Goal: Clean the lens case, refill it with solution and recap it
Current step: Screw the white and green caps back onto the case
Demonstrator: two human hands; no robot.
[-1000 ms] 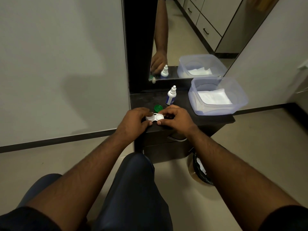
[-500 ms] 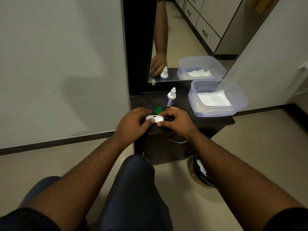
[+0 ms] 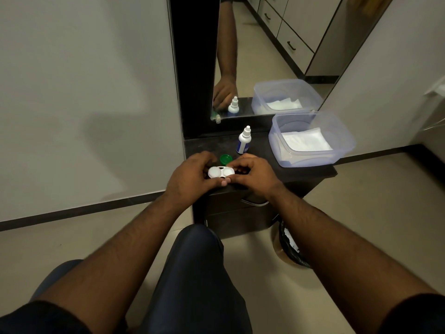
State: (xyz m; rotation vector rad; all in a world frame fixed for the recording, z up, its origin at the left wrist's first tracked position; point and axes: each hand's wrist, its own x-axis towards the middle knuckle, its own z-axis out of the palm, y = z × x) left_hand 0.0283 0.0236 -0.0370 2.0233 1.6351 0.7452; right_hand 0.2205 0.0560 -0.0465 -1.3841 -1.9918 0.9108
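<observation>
A white two-well lens case sits near the front edge of the dark counter, both wells facing up. My left hand grips its left end and my right hand grips its right end, thumbs meeting below it. A green cap lies on the counter just behind the case. The white solution bottle with a blue label stands upright, capped, farther back. Any second cap is hidden.
A clear plastic tub holding white tissues stands at the counter's right. A mirror rises behind it. A bin with a black liner stands on the floor, right of my knee. A wall runs along the left.
Both hands have drawn the lens case slightly toward the front edge and turned it, so both wells show more fully. Bottle, green cap and tub have not moved.
</observation>
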